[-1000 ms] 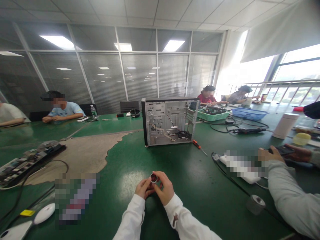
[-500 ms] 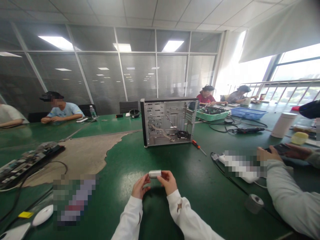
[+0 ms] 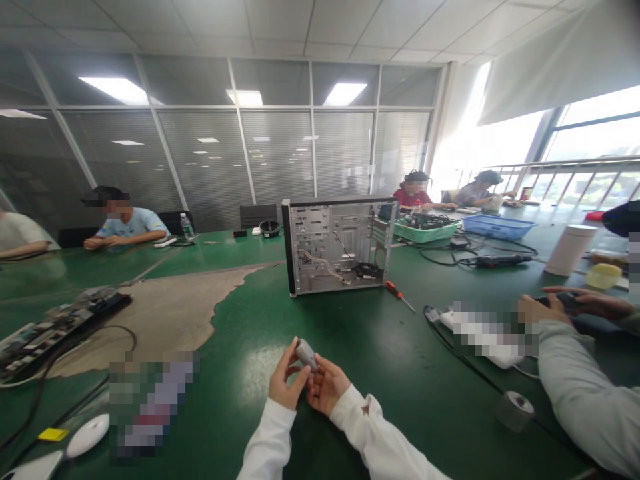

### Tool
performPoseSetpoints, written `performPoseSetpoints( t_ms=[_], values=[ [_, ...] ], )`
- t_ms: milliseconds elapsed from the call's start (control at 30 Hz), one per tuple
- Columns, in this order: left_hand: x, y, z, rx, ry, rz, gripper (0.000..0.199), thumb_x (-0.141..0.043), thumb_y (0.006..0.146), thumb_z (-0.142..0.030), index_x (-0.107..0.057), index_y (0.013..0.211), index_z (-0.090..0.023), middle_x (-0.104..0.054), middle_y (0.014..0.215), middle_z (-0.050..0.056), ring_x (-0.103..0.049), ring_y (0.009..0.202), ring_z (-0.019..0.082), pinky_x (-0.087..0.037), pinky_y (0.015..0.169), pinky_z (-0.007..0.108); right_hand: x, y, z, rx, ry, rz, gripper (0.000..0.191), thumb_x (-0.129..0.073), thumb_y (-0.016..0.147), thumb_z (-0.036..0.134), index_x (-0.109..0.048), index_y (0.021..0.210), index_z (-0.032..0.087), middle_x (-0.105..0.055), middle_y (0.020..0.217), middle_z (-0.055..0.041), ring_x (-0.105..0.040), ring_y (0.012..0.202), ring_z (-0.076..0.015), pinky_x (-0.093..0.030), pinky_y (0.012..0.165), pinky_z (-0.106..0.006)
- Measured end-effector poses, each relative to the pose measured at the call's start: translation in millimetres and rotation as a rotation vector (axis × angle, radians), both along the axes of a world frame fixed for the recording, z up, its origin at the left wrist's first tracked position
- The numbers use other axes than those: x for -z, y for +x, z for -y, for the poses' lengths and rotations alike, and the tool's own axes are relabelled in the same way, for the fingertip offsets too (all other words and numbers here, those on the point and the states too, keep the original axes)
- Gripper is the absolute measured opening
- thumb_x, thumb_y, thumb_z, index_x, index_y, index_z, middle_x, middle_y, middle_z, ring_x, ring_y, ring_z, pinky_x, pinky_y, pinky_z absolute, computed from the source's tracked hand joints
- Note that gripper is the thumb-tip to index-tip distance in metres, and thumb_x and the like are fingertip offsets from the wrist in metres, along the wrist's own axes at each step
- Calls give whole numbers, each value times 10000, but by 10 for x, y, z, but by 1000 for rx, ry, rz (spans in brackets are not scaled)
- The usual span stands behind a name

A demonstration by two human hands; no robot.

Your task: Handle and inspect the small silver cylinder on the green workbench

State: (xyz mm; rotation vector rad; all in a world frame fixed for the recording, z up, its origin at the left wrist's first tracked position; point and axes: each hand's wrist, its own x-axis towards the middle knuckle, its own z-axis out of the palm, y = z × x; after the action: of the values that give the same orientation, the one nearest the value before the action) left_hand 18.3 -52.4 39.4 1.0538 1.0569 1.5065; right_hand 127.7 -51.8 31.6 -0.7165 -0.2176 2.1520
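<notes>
Both of my hands hold a small silver metal cylinder (image 3: 306,355) above the green table (image 3: 240,427). The fingertips of my left hand (image 3: 287,377) grip its upper left end, where a dark tip shows. Around its lower right end are the fingers of my right hand (image 3: 327,385). The cylinder is tilted, its upper end leaning left. Beyond my hands, an open computer case (image 3: 340,247) stands upright, with loose cables and a black fan inside. An orange and black screwdriver (image 3: 397,293) lies beside its lower right corner.
A power strip (image 3: 485,333), another metal cylinder (image 3: 515,410) and a person's hands (image 3: 565,303) are at right. Green (image 3: 427,230) and blue (image 3: 497,227) baskets stand farther back. At left lie a circuit board assembly (image 3: 60,333), cables and a white mouse (image 3: 87,435).
The cylinder has turned from level to tilted, and my hands have turned with it. My right hand has moved lower, its fingers now curled beneath the cylinder.
</notes>
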Motion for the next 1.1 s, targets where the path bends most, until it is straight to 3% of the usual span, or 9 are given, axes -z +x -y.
performPoseSetpoints(
  t_ms=[100, 167, 367, 500, 800, 967, 1100],
  values=[
    [-2, -58, -32, -26, -33, -15, 541, -666, 492, -64, -519, 994, -200, -583, 986, 53, -554, 836, 185, -448, 688, 217, 39, -33, 7, -76, 48, 37, 270, -536, 654, 386, -533, 684, 118, -548, 535, 7, -478, 425, -49, -361, 423, -167],
    [-22, -104, -50, -13, -72, -29, 546, -670, 480, -55, -520, 983, -205, -587, 966, 37, -549, 845, 177, -444, 698, 205, 74, -49, -12, -53, 105, 119, 263, -553, 638, 372, -538, 699, 117, -563, 591, -8, -485, 451, -50, -365, 425, -168],
    [-83, -142, -50, -105, -74, -53, 605, -662, 434, 16, -524, 997, -155, -615, 825, 55, -543, 863, 187, -413, 763, 218, 178, -1, -123, 310, 447, 632, 287, -652, 496, 299, -544, 733, 179, -563, 709, -21, -504, 585, -125, -350, 380, -187],
    [8, -135, -46, -70, -36, -175, 599, -638, 417, 52, -551, 966, -171, -612, 792, 49, -553, 830, 190, -367, 836, 284, 258, 58, -161, 467, 632, 818, 243, -624, 515, 234, -566, 747, 195, -571, 768, -29, -500, 629, -141, -361, 418, -207],
    [280, -198, -136, 43, 35, -330, 491, -652, 398, 0, -591, 863, -148, -605, 863, 90, -541, 833, 234, -337, 859, 354, 292, 52, -148, 462, 706, 957, 223, -562, 538, 176, -573, 760, 201, -568, 792, -29, -499, 639, -146, -379, 459, -231],
    [328, -217, -160, 58, 63, -446, 462, -665, 425, -58, -575, 865, -165, -597, 903, 92, -534, 861, 244, -349, 848, 366, 228, 62, -113, 463, 704, 883, 212, -570, 525, 157, -581, 731, 206, -577, 781, -24, -504, 626, -144, -389, 473, -237],
    [318, -235, -164, 68, 53, -533, 405, -654, 465, -110, -557, 853, -174, -614, 862, 77, -551, 827, 230, -383, 806, 351, 195, 58, -92, 438, 752, 945, 204, -554, 554, 166, -580, 753, 205, -576, 798, -27, -512, 637, -147, -410, 520, -255]
  ],
)
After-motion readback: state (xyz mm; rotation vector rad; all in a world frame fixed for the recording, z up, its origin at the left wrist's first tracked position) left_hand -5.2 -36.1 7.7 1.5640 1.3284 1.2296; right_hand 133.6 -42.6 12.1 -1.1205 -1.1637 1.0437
